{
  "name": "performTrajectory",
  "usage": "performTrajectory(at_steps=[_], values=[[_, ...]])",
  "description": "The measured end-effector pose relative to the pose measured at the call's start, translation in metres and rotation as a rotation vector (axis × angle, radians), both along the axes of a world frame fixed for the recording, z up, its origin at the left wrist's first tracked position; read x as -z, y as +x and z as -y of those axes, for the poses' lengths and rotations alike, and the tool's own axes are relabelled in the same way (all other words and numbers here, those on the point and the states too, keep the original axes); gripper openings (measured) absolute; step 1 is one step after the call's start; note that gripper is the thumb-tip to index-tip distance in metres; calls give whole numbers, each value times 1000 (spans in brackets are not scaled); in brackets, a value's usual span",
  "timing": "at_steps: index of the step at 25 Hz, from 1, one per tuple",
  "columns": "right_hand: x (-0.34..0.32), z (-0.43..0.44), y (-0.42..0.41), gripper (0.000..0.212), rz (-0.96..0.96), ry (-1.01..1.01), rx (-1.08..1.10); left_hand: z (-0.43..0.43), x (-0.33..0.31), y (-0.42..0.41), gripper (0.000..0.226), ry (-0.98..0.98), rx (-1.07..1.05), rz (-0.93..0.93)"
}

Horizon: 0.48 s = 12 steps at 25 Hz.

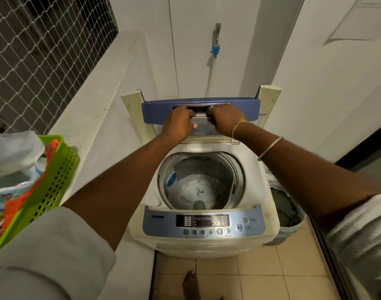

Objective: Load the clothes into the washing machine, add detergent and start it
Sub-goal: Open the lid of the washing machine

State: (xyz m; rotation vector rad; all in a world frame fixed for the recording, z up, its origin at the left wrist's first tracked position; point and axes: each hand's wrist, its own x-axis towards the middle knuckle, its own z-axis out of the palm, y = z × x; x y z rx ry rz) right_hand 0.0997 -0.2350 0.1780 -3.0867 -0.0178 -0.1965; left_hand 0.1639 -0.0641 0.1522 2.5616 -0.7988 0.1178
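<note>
A person's left hand [178,124] and right hand [223,119] sit close together, fingers curled into the handle recess of the blue lid [157,111], which stands folded upright at the back of the washing machine [207,245]. Directly below the hands the drum [200,182] lies open and holds no laundry. Nearer the person, the control panel [203,221] runs along the front edge. The clothes [282,204], a dark heap in a tub on the floor, wait below and to the right of the right forearm, beside the machine. Left of the left arm, a green basket [55,187] on the ledge holds plastic pouches; whether any is detergent cannot be told. The step appears to be setting the lid fully back. It likely goes best with both hands pushing evenly until the folded panels rest steady at the rear, fingers kept out of the fold, so nothing drops during loading.
</note>
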Motion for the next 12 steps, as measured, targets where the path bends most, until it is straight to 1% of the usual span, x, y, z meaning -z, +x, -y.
performTrajectory(at_steps=[2,3,5,7,12], values=[[7,4,10,21,2,-72,26,2,16,10,32,33,9,56],[10,6,15,23,-4,-105,42,1,22,13,37,39,23,75],[14,7,24,26,-11,-153,71,0,30,22,53,74,62,86],[17,6,32,25,4,-168,96,1,33,29,65,119,82,91],[24,6,42,22,40,-139,161,11,38,30,78,182,42,122]])
